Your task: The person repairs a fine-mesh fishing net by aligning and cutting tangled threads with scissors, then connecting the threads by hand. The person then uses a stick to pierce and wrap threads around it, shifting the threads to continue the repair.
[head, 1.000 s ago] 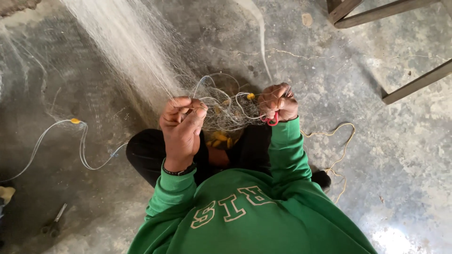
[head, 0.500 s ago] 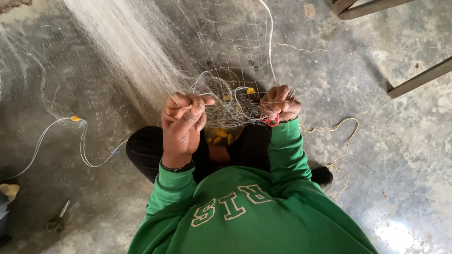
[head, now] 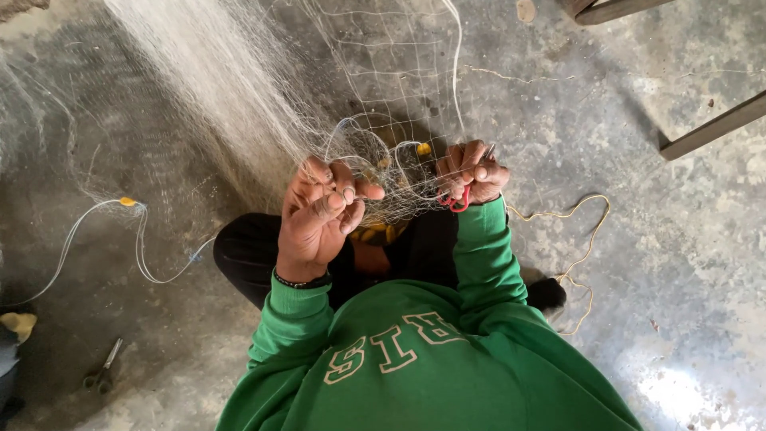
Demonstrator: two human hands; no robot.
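Observation:
A fine white fishing net hangs down from the top left and spreads as open mesh in front of me. My left hand pinches a bunch of its threads between thumb and fingers. My right hand grips the net's edge cord together with a small pair of red-handled scissors. Small yellow floats sit on the cord between the hands. Green sleeves cover both arms, and a dark band circles my left wrist.
A white cord with a yellow float loops over the concrete floor at left. Metal scissors lie at the bottom left. A tan string curls at right. Dark metal furniture legs stand at the upper right.
Both hands have lifted slightly and pulled apart a little, stretching the mesh wider between them. The view has shifted a bit.

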